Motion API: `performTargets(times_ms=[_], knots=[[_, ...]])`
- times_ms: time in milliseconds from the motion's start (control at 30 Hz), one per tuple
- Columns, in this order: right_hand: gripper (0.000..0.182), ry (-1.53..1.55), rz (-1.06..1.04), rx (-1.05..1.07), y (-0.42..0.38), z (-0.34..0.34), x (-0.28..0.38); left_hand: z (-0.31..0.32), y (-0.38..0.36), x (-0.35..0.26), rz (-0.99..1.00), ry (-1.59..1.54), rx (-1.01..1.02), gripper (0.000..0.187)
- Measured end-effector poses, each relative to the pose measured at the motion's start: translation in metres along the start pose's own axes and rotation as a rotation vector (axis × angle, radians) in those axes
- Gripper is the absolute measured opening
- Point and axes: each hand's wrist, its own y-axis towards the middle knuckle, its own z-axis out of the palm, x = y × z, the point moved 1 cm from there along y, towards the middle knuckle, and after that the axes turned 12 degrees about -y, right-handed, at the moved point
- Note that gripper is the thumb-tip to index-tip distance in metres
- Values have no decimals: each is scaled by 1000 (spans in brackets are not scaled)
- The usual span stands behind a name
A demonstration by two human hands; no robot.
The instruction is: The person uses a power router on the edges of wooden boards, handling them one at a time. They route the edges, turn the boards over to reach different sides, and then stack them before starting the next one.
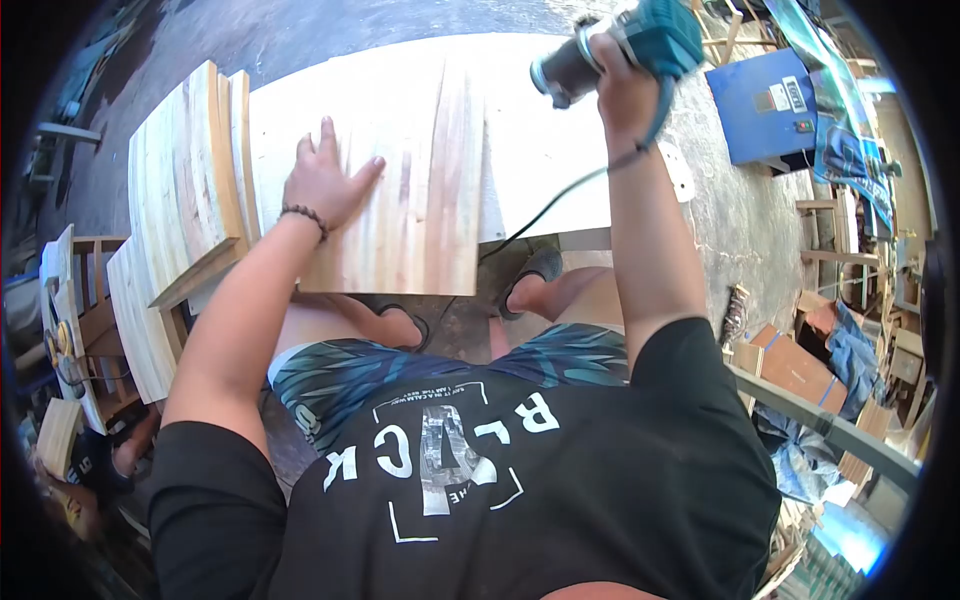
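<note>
Head view: board stack (185, 170) just beside left-pressed panel (420, 190), cord (545, 210) across.

The left hand (325, 180) lies flat on a wooden board (400, 200) while the right hand (622, 85) grips a teal power tool (620, 50).

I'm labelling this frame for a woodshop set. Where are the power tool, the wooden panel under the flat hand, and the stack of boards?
power tool (640, 45): head view, on its teal body.
wooden panel (420, 200): head view, bare middle of its face.
stack of boards (185, 170): head view, top board's face.
</note>
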Motion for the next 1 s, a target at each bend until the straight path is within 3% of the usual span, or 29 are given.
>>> performTargets(times_ms=[67,200,233,300,433,467,567,667,1000], knots=[[22,475,350,30,-26,-59,13,1,20,9,124,37,1,106],[35,615,571,45,-80,-148,32,-3,67,14,393,57,110,107],[51,703,663,30,-89,-164,37,-3,69,10,445,71,151,108],[54,712,727,48,-105,-191,40,-3,74,-5,554,99,230,112],[54,609,646,180,-120,-211,25,7,61,-44,837,101,414,104],[52,486,531,268,-119,-209,15,6,57,-57,831,57,516,102],[51,601,608,304,-122,-190,11,7,42,-77,809,336,382,88],[52,583,550,335,-129,-172,2,40,14,-62,362,231,50,74],[63,629,489,404,-134,-148,28,46,12,-54,311,63,-81,55]])
